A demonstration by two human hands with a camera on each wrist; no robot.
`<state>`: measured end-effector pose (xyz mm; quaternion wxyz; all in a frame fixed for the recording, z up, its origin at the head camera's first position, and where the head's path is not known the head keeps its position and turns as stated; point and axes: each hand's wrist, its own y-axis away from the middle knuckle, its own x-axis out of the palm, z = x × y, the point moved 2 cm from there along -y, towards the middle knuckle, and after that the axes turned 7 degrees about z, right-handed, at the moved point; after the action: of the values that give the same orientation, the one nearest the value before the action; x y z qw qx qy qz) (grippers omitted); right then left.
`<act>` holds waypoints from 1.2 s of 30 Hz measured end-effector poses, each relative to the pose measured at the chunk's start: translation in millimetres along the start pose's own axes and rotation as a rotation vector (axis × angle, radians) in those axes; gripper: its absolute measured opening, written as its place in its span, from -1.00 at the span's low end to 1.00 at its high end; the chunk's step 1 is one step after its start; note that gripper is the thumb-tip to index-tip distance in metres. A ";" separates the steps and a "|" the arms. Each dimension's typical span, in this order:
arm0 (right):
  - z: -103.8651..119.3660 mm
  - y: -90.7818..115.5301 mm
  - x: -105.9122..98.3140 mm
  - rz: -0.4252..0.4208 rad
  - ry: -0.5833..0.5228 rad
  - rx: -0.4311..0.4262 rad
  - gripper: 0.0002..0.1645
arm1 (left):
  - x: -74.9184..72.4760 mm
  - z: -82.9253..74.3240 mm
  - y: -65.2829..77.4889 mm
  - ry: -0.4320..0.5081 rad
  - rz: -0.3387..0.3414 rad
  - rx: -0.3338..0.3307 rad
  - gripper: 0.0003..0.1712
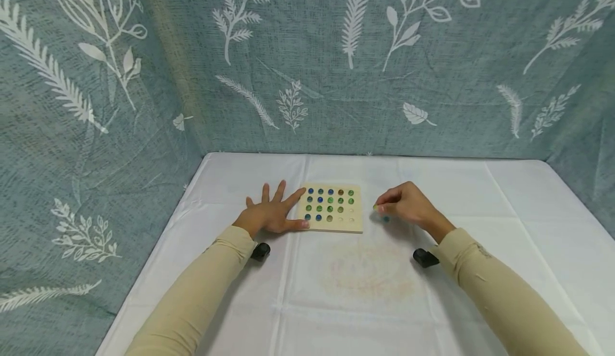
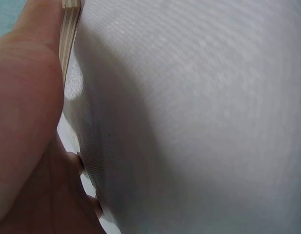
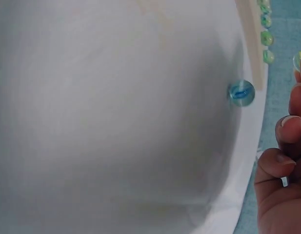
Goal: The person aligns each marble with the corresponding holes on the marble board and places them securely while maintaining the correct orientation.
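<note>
A pale wooden board (image 1: pixel 346 227) lies on the white cloth, with rows of small round hollows. Blue, green and brownish marbles (image 1: pixel 330 200) fill most of them; a few hollows at the near right hold nothing. My left hand (image 1: pixel 274 214) is spread flat at the board's left side, its thumb and index fingertip on the edge. Right of the board, my right hand (image 1: pixel 405 204) pinches a clear marble with yellow in it (image 3: pixel 297 61) between thumb and fingertips, raised above the cloth. Beneath that hand a clear blue marble (image 3: pixel 243 92) rests on the cloth.
The white-clothed table (image 1: pixel 307 318) reaches back to a teal curtain (image 1: pixel 317 105) with white leaf prints, which also hangs along the left side. A black wrist camera (image 1: pixel 261 252) sits under the left wrist, and another black camera (image 1: pixel 425 258) under the right.
</note>
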<state>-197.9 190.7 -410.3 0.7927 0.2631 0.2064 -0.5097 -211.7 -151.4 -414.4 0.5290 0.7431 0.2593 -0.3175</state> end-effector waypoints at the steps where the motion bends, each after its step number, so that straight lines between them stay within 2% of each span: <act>1: 0.9 -1.2 0.9 0.000 -0.004 -0.003 -0.85 | -0.1 -0.1 0.2 0.001 0.001 -0.002 0.16; 18: 14.9 -21.0 16.6 0.018 -0.019 -0.023 -0.84 | -0.9 -1.2 4.3 -0.003 0.016 -0.009 0.15; 24: 21.1 -27.0 22.8 0.018 0.012 -0.046 -0.86 | -0.7 -1.1 4.4 -0.009 0.011 -0.007 0.14; 36: 29.1 -33.9 34.8 0.015 0.036 -0.016 -0.89 | -1.0 -0.1 1.9 -0.005 0.012 -0.016 0.15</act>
<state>-213.5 136.5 -415.4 0.7946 0.2674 0.2229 -0.4974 -211.0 -151.9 -412.5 0.5372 0.7397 0.2561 -0.3141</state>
